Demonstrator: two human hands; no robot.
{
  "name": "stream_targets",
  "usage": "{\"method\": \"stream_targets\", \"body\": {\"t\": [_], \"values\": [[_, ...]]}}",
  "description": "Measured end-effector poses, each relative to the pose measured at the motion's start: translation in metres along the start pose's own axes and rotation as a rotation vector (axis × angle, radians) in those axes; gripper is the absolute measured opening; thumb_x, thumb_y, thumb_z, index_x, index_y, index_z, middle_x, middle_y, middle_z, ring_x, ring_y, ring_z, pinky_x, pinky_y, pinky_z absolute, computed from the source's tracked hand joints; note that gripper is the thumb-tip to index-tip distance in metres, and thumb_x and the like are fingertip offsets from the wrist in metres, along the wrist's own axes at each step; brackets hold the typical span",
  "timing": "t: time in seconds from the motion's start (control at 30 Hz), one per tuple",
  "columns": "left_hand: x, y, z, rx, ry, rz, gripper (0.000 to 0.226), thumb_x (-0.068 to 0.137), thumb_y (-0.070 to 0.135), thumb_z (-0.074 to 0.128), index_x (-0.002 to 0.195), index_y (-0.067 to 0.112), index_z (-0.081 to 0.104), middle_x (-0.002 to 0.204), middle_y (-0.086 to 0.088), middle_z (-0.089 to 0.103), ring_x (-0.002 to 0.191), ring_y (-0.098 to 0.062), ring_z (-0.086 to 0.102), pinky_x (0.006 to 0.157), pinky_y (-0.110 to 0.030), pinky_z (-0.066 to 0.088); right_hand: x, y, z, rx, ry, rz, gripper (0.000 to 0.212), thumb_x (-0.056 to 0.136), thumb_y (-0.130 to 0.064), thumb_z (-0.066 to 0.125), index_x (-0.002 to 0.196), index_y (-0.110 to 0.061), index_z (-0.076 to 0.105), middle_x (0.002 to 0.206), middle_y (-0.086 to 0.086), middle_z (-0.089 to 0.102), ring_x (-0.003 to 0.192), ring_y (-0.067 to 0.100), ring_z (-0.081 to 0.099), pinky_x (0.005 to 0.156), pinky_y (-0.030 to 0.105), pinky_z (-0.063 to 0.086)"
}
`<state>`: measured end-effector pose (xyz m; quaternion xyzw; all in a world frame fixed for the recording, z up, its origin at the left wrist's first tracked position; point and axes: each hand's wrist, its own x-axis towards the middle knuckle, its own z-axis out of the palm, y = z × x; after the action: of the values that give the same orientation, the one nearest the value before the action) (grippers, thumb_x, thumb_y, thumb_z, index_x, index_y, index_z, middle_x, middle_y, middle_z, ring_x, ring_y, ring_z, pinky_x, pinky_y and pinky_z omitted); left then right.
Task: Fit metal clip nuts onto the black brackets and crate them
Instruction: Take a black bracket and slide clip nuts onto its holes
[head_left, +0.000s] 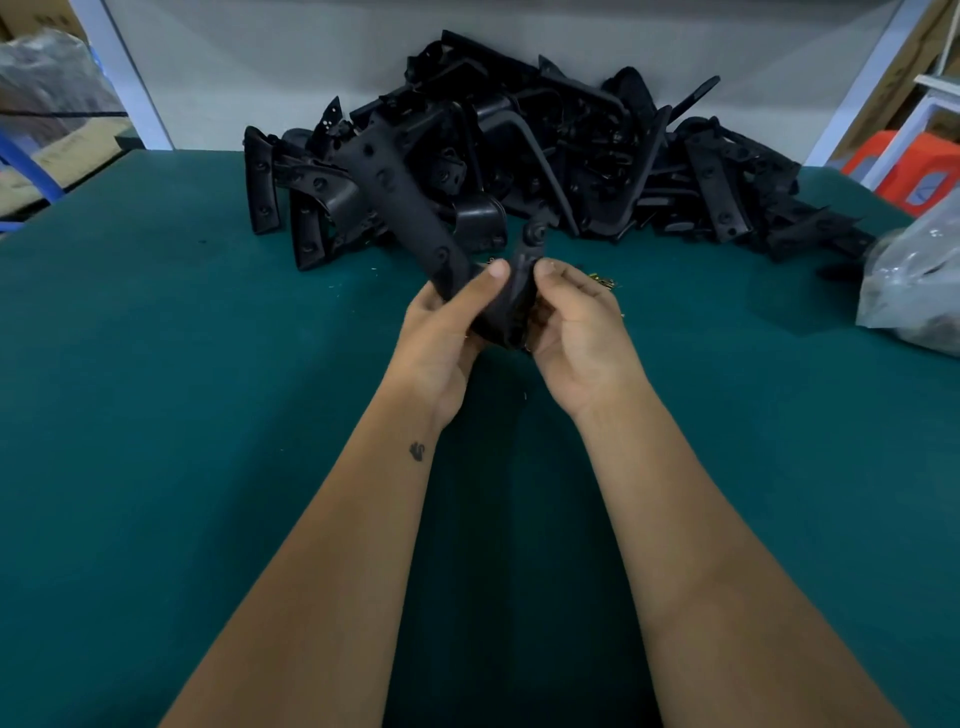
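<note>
Above a green-topped table (208, 415), a person's left hand (441, 332) and right hand (576, 332) both grip one curved black bracket (415, 208), thumbs pressed on its near bend, with a pile of brackets (597, 156) heaped at the far edge and small brass-coloured clip nuts (602, 280) just right of the hands.

Green-topped table (182, 415). Large heap of black brackets (545, 150) lies at its far edge against the wall. Small brass-coloured clip nuts (602, 281) scattered just in front of the heap. Grey plastic bag (914, 291) sits right of the heap, near the table edge.
</note>
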<state>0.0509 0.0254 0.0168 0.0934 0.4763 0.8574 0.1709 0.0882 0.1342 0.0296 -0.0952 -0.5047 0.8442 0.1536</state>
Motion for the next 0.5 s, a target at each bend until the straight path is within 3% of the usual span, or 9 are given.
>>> {"method": "stream_targets", "body": {"t": [0.07,0.13,0.2,0.3,0.4,0.5], "values": [[0.001,0.003,-0.003,-0.092,0.017,-0.003,0.029,0.083,0.017,0.07,0.111,0.009,0.065,0.107,-0.007,0.072,0.098,-0.018,0.069,0.089,-0.032,0.055,-0.001,0.001,0.002,-0.045,-0.036,0.015,0.021,0.099,-0.006,0.052,0.105,0.01,0.064,0.117,0.025,0.066,0.101,0.03,0.062,0.099,0.046,0.048],[0.001,0.004,-0.006,-0.119,0.007,-0.007,0.022,0.085,0.017,0.068,0.105,0.009,0.066,0.1,-0.006,0.072,0.091,-0.016,0.069,0.084,-0.03,0.057,-0.003,0.001,0.005,-0.051,-0.069,0.054,0.018,0.097,-0.007,0.055,0.098,0.001,0.07,0.107,0.017,0.072,0.093,0.024,0.067,0.087,0.038,0.053],[0.002,0.004,-0.008,-0.102,0.008,-0.016,0.005,0.091,0.014,0.063,0.095,0.011,0.066,0.089,-0.002,0.072,0.081,-0.013,0.07,0.075,-0.026,0.058,-0.003,0.001,0.003,-0.043,-0.076,0.13,0.025,0.097,-0.011,0.056,0.115,0.003,0.067,0.114,0.017,0.07,0.095,0.022,0.066,0.082,0.031,0.052],[0.003,0.004,-0.009,-0.071,0.005,-0.041,0.005,0.093,0.012,0.061,0.089,0.011,0.063,0.084,-0.002,0.071,0.077,-0.013,0.069,0.07,-0.027,0.058,-0.003,0.002,-0.001,-0.043,-0.077,0.211,0.04,0.098,-0.015,0.056,0.133,0.004,0.056,0.132,0.021,0.061,0.107,0.024,0.06,0.088,0.03,0.05],[0.004,0.003,-0.01,-0.076,0.011,-0.056,0.006,0.086,0.013,0.066,0.085,0.013,0.061,0.083,-0.001,0.072,0.077,-0.013,0.069,0.069,-0.028,0.057,-0.002,0.003,-0.005,-0.03,-0.057,0.21,0.03,0.096,-0.011,0.058,0.122,0.004,0.062,0.123,0.019,0.067,0.1,0.022,0.065,0.088,0.031,0.053],[0.005,-0.001,-0.009,-0.032,0.047,-0.012,0.013,0.082,0.014,0.071,0.083,0.015,0.059,0.087,-0.001,0.07,0.081,-0.013,0.068,0.076,-0.03,0.056,0.002,0.004,-0.009,-0.025,-0.016,0.167,0.005,0.092,-0.006,0.063,0.088,-0.008,0.066,0.096,0.01,0.074,0.082,0.017,0.07,0.073,0.025,0.058]]}}
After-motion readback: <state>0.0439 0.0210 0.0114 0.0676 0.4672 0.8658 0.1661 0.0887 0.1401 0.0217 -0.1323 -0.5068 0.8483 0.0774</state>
